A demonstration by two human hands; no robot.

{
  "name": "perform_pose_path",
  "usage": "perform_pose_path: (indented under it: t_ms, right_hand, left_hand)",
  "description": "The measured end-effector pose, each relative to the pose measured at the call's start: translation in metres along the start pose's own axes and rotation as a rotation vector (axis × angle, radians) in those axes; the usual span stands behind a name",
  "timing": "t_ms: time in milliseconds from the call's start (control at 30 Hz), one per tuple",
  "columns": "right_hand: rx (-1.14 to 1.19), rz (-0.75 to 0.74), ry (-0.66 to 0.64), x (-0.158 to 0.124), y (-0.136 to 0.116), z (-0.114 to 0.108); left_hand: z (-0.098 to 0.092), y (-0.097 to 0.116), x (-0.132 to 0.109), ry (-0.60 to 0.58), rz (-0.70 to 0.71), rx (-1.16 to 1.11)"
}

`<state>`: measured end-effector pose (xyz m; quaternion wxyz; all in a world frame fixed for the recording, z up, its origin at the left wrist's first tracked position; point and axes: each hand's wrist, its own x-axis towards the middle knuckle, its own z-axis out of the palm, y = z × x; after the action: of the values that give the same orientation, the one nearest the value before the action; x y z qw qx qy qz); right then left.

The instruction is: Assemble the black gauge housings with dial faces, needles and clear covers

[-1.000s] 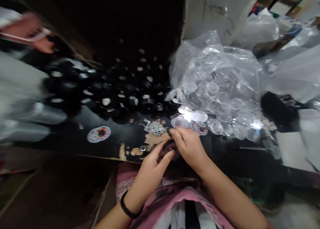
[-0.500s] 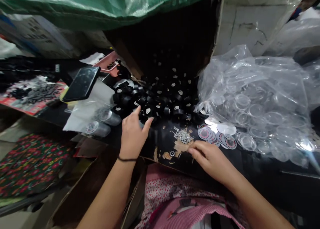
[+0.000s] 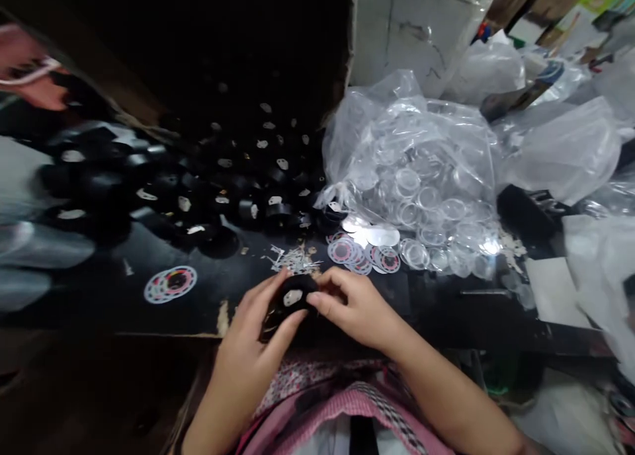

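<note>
A small black round case (image 3: pixel 294 297) with a pale metal plate on its face is held low over the front of the table. My left hand (image 3: pixel 255 329) curves round its left side, fingers above and thumb below. At the case's right edge, my right hand (image 3: pixel 354 306) has thumb and bent index finger closed on the rim; anything small between these fingertips is hidden. Just behind the case lies a heap of thin silvery pins (image 3: pixel 296 259). Printed round dial discs (image 3: pixel 350 251) are spread right of the pins, and a few more dial discs (image 3: pixel 170 284) overlap at the left.
Many similar black cases (image 3: pixel 218 210) spill from a dark open box (image 3: pixel 223 38) at the back. A clear plastic bag (image 3: pixel 407 131) of transparent round covers (image 3: pixel 429 233) stands to the right. Translucent cylinders (image 3: pixel 40 247) lie at far left, and a thin metal rod (image 3: pixel 489 292) at right.
My left hand has come from the pile of black cases towards my right hand, with a case now in it. My right hand has closed on the case's edge. The view has swung right.
</note>
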<state>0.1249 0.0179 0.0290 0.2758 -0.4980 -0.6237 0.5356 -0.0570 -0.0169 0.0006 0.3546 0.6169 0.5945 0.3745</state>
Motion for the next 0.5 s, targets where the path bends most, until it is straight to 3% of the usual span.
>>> perform_pose_path:
  t_ms: [100,167,233,300,500]
  right_hand:
    - [-0.037,-0.022,-0.061,0.002,0.003,-0.012]
    - [-0.323,-0.030,0.069,0.008,0.005,-0.022]
    - [-0.710,-0.014,0.213,0.016,0.007,-0.031]
    - [-0.980,-0.008,0.235,0.022,0.010,-0.037]
    - [-1.036,-0.068,0.214,0.021,0.020,-0.049]
  left_hand:
    - [0.011,-0.002,-0.003,-0.153,-0.415,-0.503]
    - [0.015,0.000,0.001,-0.165,-0.576,-0.749]
    - [0.018,0.007,0.003,-0.113,-0.646,-0.884]
    - [0.020,0.014,0.003,-0.068,-0.660,-0.947]
    - [0.021,0.022,0.004,-0.003,-0.673,-1.077]
